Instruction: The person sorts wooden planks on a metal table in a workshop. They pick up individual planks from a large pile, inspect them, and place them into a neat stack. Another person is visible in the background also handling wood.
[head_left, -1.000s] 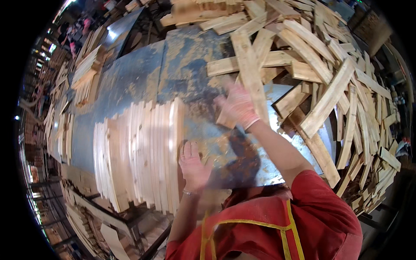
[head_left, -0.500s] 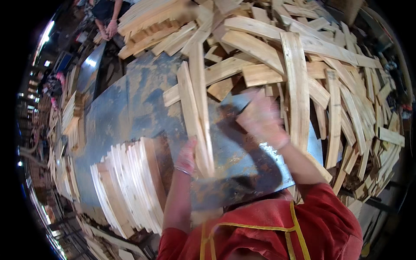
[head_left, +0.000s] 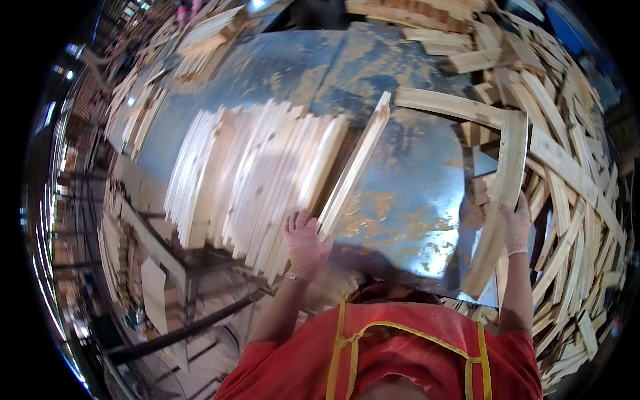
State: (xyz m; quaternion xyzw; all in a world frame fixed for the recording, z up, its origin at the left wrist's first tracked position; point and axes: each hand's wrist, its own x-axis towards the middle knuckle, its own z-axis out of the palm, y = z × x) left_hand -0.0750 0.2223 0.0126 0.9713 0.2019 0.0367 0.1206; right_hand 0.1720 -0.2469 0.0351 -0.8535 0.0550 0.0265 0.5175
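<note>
My left hand (head_left: 308,248), in a pale pinkish glove, is at the near end of a narrow pair of wooden strips (head_left: 359,163) standing on edge and slanting away over the metal tabletop (head_left: 413,173). Its fingers bend round that end, close beside a packed row of wooden strips (head_left: 260,173). On the right, my gloved right hand (head_left: 517,225) grips the right edge of a wider wooden board (head_left: 501,190), its fingertips partly hidden by the wood. This board's far end overlaps another board (head_left: 450,105) lying crosswise.
A large jumbled heap of boards (head_left: 567,173) covers the right side. More stacked strips lie at the far left (head_left: 207,43) and at the back (head_left: 427,13). Dark metal rails (head_left: 187,327) stand below the table's left side.
My view has swung left, bringing more of the strip row into sight. The left hand has carried the strips toward the row. The right hand has gone from blurred motion to gripping a board.
</note>
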